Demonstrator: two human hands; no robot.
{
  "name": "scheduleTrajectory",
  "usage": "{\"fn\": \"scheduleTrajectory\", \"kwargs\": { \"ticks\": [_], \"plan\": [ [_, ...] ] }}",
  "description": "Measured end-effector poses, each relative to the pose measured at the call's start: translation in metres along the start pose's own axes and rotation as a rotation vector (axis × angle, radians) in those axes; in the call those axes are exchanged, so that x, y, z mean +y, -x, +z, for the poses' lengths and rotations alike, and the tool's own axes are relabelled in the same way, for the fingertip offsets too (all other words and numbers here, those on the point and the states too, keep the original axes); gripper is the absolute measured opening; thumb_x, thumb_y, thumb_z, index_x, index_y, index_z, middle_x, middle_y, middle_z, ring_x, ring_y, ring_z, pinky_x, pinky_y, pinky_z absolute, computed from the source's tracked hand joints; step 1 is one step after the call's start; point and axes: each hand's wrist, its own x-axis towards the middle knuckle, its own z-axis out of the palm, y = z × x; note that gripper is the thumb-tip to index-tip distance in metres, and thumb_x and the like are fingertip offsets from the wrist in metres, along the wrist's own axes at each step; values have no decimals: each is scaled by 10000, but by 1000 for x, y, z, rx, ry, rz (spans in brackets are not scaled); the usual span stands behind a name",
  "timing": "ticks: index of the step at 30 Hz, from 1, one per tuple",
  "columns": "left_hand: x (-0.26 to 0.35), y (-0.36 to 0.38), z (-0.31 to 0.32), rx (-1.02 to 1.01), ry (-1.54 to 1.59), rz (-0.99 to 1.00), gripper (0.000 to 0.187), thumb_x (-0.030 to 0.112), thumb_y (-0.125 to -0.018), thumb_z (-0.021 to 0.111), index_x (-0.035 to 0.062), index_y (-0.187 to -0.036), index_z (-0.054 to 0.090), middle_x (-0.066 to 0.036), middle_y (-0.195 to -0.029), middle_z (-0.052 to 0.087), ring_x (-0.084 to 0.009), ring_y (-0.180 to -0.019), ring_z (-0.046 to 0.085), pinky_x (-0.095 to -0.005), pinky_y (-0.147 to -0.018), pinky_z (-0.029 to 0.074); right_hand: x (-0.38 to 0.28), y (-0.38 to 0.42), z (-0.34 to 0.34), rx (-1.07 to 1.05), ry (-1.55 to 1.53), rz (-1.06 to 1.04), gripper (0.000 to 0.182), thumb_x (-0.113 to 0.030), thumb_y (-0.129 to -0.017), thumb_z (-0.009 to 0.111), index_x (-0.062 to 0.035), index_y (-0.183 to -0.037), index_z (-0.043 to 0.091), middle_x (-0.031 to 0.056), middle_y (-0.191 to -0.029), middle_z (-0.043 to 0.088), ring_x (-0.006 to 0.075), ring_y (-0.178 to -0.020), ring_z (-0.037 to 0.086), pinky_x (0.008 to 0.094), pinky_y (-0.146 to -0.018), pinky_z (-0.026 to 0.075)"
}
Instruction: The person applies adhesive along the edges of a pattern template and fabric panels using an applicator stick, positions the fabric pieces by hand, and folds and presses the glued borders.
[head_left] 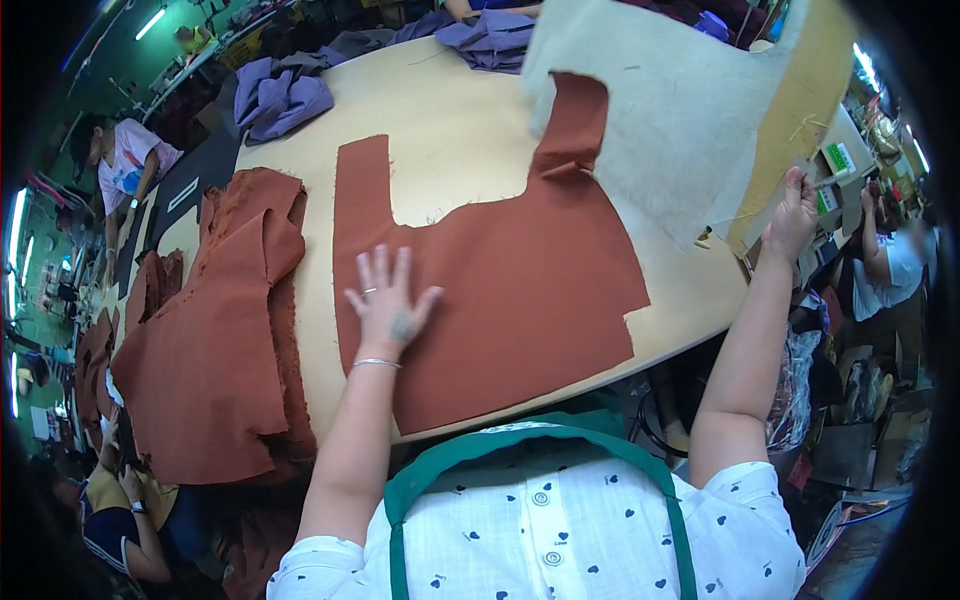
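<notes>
A rust-brown cut fabric piece [510,290] lies spread on the pale table [450,130], its upper right strap folded over near the base. My left hand [388,305] rests on its left part with the fingers spread, a ring and a bracelet showing. Out to the right, my right hand [792,215] has its fingers closed round a thin, light-coloured tool [832,181], beside the yellow-brown edge of a large translucent whitish sheet [670,110]. The sheet reaches over the table's back right, close behind the fabric's strap.
Stacked rust-brown fabric pieces [210,370] lie at the left, overhanging the table's near edge. Crumpled purple cloth [280,98] sits at the back. One person [130,165] is at the far left, another at the lower left [130,520], and another at the right [885,265].
</notes>
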Motion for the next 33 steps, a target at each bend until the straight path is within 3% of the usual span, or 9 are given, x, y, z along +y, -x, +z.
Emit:
{"fn": "scheduleTrajectory", "kwargs": {
  "ticks": [3,5,14,21,23,27,28,30,33],
  "plan": [
    [61,13,-11,-50,13,360,743,569,-729,528,236,-1343,274,-62,-1440,94,-328,-1322,-1,-688,-928,95,-24,17,7,104,-22,-33,132,-148,-835,587,-16,-837,593,18,-836,593,87,-808,518,220,-746,398],
    [91,16,-7,-168,10,496,733,626,-744,444,239,-1344,278,-61,-1436,123,-320,-1323,22,-666,-950,95,-28,19,-4,119,8,-61,162,-149,-846,570,11,-866,589,36,-866,595,101,-826,523,236,-752,414],
    [99,35,1,-303,20,610,776,677,-711,435,261,-1344,269,-48,-1434,126,-348,-1314,42,-635,-967,132,-62,35,-59,227,91,-185,221,-175,-845,574,30,-926,585,51,-894,594,112,-809,512,233,-744,408],
    [100,53,-3,-387,45,653,837,720,-676,431,244,-1346,272,-38,-1439,114,-347,-1316,13,-630,-979,103,-76,46,-97,161,83,-151,230,-162,-842,575,31,-967,571,59,-949,589,125,-864,513,257,-796,395],
    [100,47,-7,-394,82,692,784,683,-699,451,233,-1327,316,-45,-1426,162,-342,-1311,67,-639,-969,113,-75,48,-118,129,65,-134,224,-165,-845,571,22,-968,570,51,-944,586,125,-867,508,261,-805,387],
    [111,-10,0,-316,232,639,601,548,-787,469,200,-1273,406,-44,-1387,272,-300,-1295,175,-627,-972,135,-90,54,-144,131,135,-119,248,-169,-855,559,29,-1004,555,61,-995,565,138,-916,491,273,-832,366],
    [119,-33,0,-183,308,597,465,434,-843,455,173,-1228,456,-43,-1348,343,-273,-1273,239,-601,-979,165,-92,56,-156,156,216,-139,243,-171,-859,551,28,-1000,554,58,-1000,564,135,-929,487,272,-842,361],
    [137,-86,4,-70,357,527,422,404,-875,403,161,-1214,467,-54,-1337,358,-312,-1268,236,-583,-976,196,-99,62,-174,210,378,-183,234,-175,-869,534,24,-992,551,52,-1011,562,129,-955,479,269,-863,350],
    [171,-139,4,-135,200,454,479,454,-887,316,185,-1276,395,-39,-1385,275,-308,-1302,154,-585,-995,160,-115,78,-170,192,281,-80,294,-193,-853,561,19,-1054,528,73,-1071,539,152,-975,473,292,-862,359]
  ]
}}
